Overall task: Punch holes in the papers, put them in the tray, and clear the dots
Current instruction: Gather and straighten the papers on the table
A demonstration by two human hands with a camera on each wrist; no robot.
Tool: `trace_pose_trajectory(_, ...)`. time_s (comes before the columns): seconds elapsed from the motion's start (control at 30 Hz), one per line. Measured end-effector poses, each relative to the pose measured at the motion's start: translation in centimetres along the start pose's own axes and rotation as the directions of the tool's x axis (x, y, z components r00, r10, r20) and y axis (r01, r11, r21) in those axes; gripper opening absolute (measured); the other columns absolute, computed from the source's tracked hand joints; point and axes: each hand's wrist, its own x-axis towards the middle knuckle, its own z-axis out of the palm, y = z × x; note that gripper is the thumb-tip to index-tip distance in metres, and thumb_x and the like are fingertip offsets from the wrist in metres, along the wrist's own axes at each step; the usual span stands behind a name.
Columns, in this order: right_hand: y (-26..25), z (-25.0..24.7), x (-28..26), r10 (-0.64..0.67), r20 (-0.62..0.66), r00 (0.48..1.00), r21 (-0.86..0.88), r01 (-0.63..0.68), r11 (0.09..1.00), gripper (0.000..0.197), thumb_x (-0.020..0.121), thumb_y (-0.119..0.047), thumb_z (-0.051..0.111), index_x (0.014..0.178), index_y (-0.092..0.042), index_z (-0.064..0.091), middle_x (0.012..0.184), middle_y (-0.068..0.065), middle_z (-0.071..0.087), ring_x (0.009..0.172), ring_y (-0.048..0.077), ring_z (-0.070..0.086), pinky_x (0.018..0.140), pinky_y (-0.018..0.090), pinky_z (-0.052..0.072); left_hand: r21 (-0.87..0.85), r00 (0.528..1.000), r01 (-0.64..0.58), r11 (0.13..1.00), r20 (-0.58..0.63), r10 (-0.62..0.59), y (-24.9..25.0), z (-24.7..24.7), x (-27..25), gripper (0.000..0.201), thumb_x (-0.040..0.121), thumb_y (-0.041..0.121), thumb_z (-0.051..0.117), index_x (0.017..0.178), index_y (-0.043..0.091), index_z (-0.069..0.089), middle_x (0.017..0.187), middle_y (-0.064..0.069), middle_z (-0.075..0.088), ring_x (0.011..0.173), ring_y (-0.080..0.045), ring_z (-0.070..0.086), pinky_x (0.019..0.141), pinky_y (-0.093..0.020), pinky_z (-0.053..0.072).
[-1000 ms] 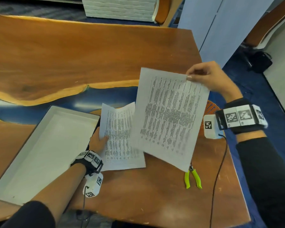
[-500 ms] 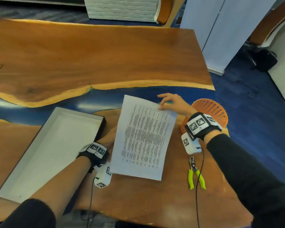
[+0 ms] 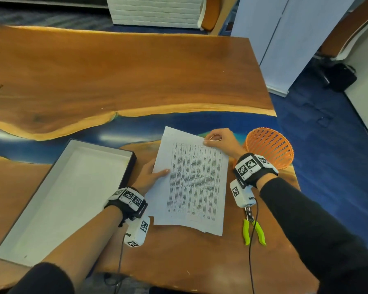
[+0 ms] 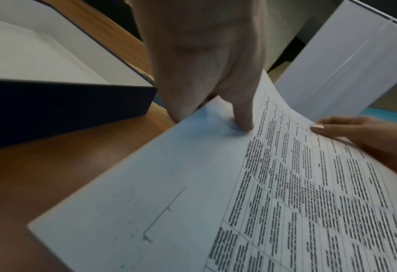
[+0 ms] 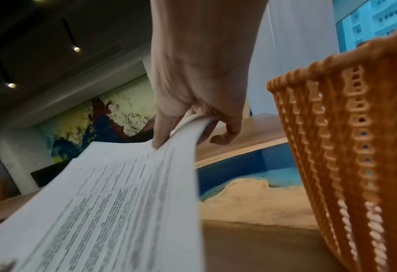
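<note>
Printed papers (image 3: 192,181) lie stacked on the wooden table (image 3: 115,77), one sheet over another. My left hand (image 3: 151,174) holds their left edge, thumb on top (image 4: 244,119), fingers hidden under the sheets. My right hand (image 3: 217,139) pinches the top right corner of the papers (image 5: 183,127), lifting that corner a little. The white tray (image 3: 57,200) with dark outer walls (image 4: 65,103) lies empty to the left of the papers. The green-handled hole punch pliers (image 3: 253,229) lie on the table to the right of the papers, below my right wrist.
An orange mesh basket (image 3: 270,145) stands at the table's right edge, close beside my right hand (image 5: 346,147). The table's right edge drops to blue floor (image 3: 327,145). A white panel (image 3: 285,39) stands beyond the far right corner.
My right hand brought the raised sheet down onto the other sheet and now pinches the stack's top right corner. My left hand shifted to hold the left edge.
</note>
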Motion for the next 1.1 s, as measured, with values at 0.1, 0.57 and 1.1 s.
trace_pose_trajectory(0.1, 0.1, 0.1, -0.6, 0.078, -0.198, 0.977, 0.206, -0.036, 0.978, 0.043, 0.066, -0.016, 0.084, 0.103, -0.008, 0.062, 0.084, 0.002, 0.067, 0.07, 0.009, 0.065, 0.068, 0.025, 0.054, -0.002, 0.998, -0.038, 0.999, -0.045, 0.038, -0.2, 0.2, 0.4, 0.042, 0.09, 0.006, 0.061, 0.131, 0.006, 0.052, 0.125, -0.012, 0.064, 0.111, -0.031, 0.064, 0.097, -0.055, 0.049)
trace_pose_trajectory(0.57, -1.2, 5.0, -3.1, 0.152, -0.479, 0.865, 0.381, 0.049, 0.923, 0.031, 0.087, -0.004, 0.061, 0.117, -0.006, 0.056, 0.116, 0.011, 0.064, 0.108, 0.021, 0.06, 0.096, 0.037, 0.049, -0.012, 0.828, -0.418, 0.908, -0.417, 0.375, 3.3, 2.4, 1.1, 0.031, 0.102, 0.019, 0.042, 0.132, 0.011, 0.045, 0.129, -0.007, 0.058, 0.12, -0.022, 0.057, 0.102, -0.045, 0.048)
trace_pose_trajectory(1.1, 1.6, 8.7, -7.1, 0.305, -0.355, 0.883, 0.489, -0.103, 0.866, 0.028, 0.092, -0.007, 0.055, 0.119, 0.001, 0.055, 0.118, 0.014, 0.063, 0.104, 0.016, 0.057, 0.095, 0.036, 0.048, 0.146, 0.929, -0.276, 0.95, -0.212, 0.303, -2.9, 0.4, 1.6, 0.059, 0.093, 0.029, 0.052, 0.146, 0.017, 0.03, 0.137, 0.006, 0.053, 0.129, -0.016, 0.05, 0.109, -0.046, 0.041)
